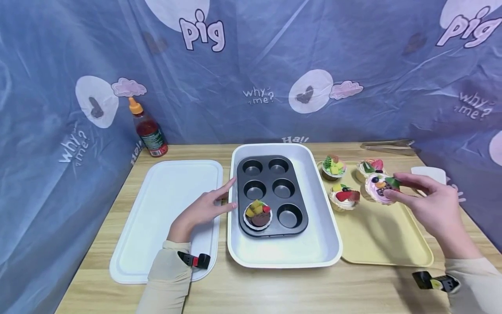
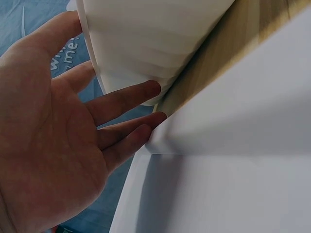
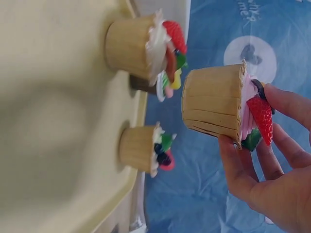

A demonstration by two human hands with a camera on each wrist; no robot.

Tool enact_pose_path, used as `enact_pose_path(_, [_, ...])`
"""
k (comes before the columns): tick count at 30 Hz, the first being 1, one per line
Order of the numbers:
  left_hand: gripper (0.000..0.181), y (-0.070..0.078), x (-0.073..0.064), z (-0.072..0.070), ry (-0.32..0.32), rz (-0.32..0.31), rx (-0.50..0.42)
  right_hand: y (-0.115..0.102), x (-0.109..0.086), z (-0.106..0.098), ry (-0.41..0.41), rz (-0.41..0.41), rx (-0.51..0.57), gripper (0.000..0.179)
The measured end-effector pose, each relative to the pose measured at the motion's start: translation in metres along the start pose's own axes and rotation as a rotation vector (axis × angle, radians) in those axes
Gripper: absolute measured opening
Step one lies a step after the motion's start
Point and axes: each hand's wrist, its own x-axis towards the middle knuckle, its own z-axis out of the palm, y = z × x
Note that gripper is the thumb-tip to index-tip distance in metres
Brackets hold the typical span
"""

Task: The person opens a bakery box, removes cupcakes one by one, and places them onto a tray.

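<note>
Above the yellow tray, my right hand grips a cupcake with pink cream and fruit by its top edge. Its tan paper case hangs free of the tray in the right wrist view. Three more cupcakes stand on the yellow tray: a dark-cased one, one with strawberry, and one behind the held cupcake. My left hand touches the deep white tray at its left rim with spread fingers. Inside lies a dark muffin pan; a chocolate-and-fruit cupcake occupies its near-left cup.
A flat white tray lies at the left, under my left forearm. Behind it a red sauce bottle with an orange cap stands by the curtain. Metal tongs lie at the back right, close to a white cup.
</note>
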Motion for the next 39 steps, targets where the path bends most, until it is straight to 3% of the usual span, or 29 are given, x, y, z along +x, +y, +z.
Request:
enact_pose_path(11, [0.077,0.001,-0.001,0.000,0.005,0.000,-0.002,0.023,-0.004,-0.009,-0.031,0.102,-0.173,0.039])
enact_pose_path(18, [0.078,0.000,0.000,-0.001,0.002,0.000,-0.005,0.036,-0.002,-0.008,-0.053,0.152,-0.214,0.041])
enact_pose_path(39, [0.079,-0.003,0.001,0.000,0.002,0.004,-0.027,0.057,0.002,0.003,-0.093,0.140,-0.256,0.039])
